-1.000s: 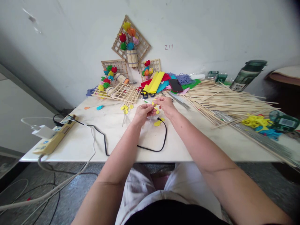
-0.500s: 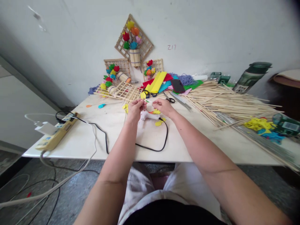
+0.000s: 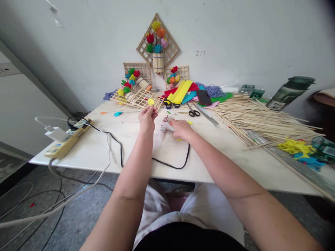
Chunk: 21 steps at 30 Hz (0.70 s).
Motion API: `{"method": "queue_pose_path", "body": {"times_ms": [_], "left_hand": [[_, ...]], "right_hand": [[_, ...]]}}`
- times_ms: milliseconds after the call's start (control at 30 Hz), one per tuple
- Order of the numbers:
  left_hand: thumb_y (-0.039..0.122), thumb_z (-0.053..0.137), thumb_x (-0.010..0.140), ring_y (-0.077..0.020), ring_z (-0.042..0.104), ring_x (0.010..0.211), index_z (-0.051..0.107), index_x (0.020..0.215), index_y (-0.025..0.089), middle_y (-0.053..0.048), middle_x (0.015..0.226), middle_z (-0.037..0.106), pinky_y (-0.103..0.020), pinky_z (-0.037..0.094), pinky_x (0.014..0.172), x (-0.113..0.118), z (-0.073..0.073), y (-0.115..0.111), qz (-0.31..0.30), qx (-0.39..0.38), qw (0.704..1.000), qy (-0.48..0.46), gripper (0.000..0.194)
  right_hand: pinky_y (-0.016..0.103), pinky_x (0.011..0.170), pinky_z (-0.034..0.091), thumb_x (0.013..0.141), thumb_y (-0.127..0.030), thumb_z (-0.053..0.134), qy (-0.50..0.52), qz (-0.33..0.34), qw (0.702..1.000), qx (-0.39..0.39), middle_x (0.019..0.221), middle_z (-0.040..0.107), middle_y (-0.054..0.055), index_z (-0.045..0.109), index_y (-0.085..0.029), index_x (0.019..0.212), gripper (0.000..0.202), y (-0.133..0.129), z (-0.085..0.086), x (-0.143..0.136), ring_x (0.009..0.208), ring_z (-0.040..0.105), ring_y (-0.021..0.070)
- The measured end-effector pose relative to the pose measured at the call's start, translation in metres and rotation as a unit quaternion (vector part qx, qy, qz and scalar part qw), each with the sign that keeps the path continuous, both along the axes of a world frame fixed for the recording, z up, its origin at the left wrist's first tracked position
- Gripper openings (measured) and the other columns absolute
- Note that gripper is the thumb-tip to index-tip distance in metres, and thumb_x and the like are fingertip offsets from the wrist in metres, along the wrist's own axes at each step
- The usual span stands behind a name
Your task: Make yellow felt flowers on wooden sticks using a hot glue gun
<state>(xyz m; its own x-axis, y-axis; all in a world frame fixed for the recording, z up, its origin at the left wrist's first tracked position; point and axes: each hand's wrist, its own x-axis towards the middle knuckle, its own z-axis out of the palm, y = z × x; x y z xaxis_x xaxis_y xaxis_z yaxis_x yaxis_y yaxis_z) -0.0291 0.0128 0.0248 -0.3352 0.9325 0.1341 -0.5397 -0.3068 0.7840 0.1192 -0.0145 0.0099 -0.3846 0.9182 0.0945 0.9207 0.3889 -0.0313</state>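
My left hand [image 3: 147, 118] is raised over the table with its fingers pinched. Just above the fingertips shows a small yellow round petal piece [image 3: 151, 101], seemingly on a thin stem. To the right, my right hand [image 3: 181, 129] closes around the white hot glue gun [image 3: 166, 125], whose body is partly hidden under the fingers. The gun's black cord [image 3: 175, 167] loops toward me on the tabletop. Behind the gun lies a thin white stick with a green mark [image 3: 169, 111]. A few yellow pieces [image 3: 190, 122] peek out around the right hand.
Black-handled scissors [image 3: 194, 113] and a dark phone [image 3: 203, 97] lie beyond the hands. Bamboo sticks [image 3: 251, 116] are heaped at right, near a green bottle [image 3: 290, 92]. A power strip [image 3: 61, 145] sits at left. Lattice panels with flowers [image 3: 158, 43] lean on the wall.
My right hand has left the spot beside the left hand and come down onto the glue gun. The white stick now lies on the table. The view has shifted slightly.
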Motion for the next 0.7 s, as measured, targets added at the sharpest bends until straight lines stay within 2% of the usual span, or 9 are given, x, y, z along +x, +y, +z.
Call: {"method": "queue_pose_path", "body": {"times_ms": [133,300,400,467,533,567,633,700], "left_hand": [[0.016,0.070,0.073,-0.0029,0.052,0.046,0.057,0.069,0.016,0.004,0.058,0.060,-0.015,0.043,0.052,-0.006,0.000,0.002,0.023,0.001,0.999,-0.026,0.014],[0.012,0.065,0.076,-0.0027,0.051,0.048,0.057,0.069,0.016,0.004,0.058,0.059,-0.014,0.042,0.051,-0.015,-0.002,0.005,0.037,0.003,0.998,-0.052,0.011],[0.015,0.069,0.073,-0.0020,0.051,0.047,0.056,0.070,0.016,0.005,0.059,0.059,-0.013,0.041,0.051,-0.017,-0.005,0.007,0.037,0.001,0.998,-0.043,0.013],[0.018,0.071,0.072,-0.0018,0.051,0.047,0.056,0.070,0.016,0.005,0.059,0.059,-0.014,0.041,0.050,-0.015,-0.008,0.009,0.023,-0.004,0.999,-0.029,0.015],[0.019,0.073,0.070,-0.0021,0.051,0.046,0.056,0.069,0.016,0.005,0.059,0.059,-0.014,0.040,0.048,-0.011,-0.011,0.010,-0.003,-0.013,1.000,-0.008,0.017],[0.020,0.073,0.070,-0.0024,0.051,0.046,0.056,0.068,0.016,0.005,0.058,0.058,-0.015,0.039,0.047,-0.009,-0.012,0.010,-0.020,-0.018,1.000,0.005,0.018],[0.021,0.074,0.069,-0.0032,0.049,0.046,0.057,0.068,0.015,0.003,0.057,0.059,-0.015,0.037,0.045,-0.003,-0.016,0.010,-0.056,-0.029,0.997,0.034,0.018],[0.022,0.074,0.067,-0.0038,0.049,0.045,0.057,0.066,0.015,0.002,0.057,0.060,-0.016,0.036,0.044,0.002,-0.019,0.010,-0.079,-0.035,0.994,0.061,0.019]], "right_hand": [[0.037,0.083,0.045,0.070,-0.017,0.058,0.002,-0.019,1.000,0.025,0.100,0.069,0.019,0.050,-0.009,0.121,0.051,-0.001,0.001,-0.002,0.098,0.065,0.0307],[0.037,0.080,0.045,0.080,-0.028,0.056,0.035,-0.065,0.996,0.053,0.099,0.069,0.020,0.054,-0.011,0.116,0.039,0.004,0.009,0.013,0.095,0.065,0.0307],[0.036,0.079,0.046,0.078,-0.029,0.059,0.108,-0.119,0.986,0.052,0.100,0.070,0.015,0.060,-0.017,0.112,0.036,0.013,0.010,0.026,0.096,0.065,0.0292],[0.036,0.079,0.047,0.073,-0.032,0.063,0.193,-0.145,0.969,0.050,0.101,0.069,0.012,0.063,-0.020,0.106,0.035,0.020,0.010,0.033,0.098,0.063,0.0289],[0.034,0.073,0.048,0.070,-0.032,0.065,0.312,-0.152,0.937,0.029,0.092,0.069,0.009,0.065,-0.019,0.098,0.031,0.026,0.010,0.038,0.090,0.064,0.0269],[0.033,0.068,0.048,0.069,-0.031,0.064,0.383,-0.145,0.912,0.010,0.083,0.068,0.007,0.065,-0.019,0.095,0.029,0.027,0.009,0.039,0.081,0.064,0.0245],[0.029,0.056,0.046,0.067,-0.028,0.062,0.518,-0.111,0.847,-0.038,0.064,0.061,0.002,0.064,-0.018,0.091,0.026,0.028,0.010,0.041,0.060,0.059,0.0185],[0.026,0.047,0.042,0.065,-0.026,0.061,0.612,-0.067,0.783,-0.085,0.053,0.054,-0.003,0.062,-0.017,0.091,0.027,0.026,0.010,0.041,0.047,0.050,0.0138]]}}
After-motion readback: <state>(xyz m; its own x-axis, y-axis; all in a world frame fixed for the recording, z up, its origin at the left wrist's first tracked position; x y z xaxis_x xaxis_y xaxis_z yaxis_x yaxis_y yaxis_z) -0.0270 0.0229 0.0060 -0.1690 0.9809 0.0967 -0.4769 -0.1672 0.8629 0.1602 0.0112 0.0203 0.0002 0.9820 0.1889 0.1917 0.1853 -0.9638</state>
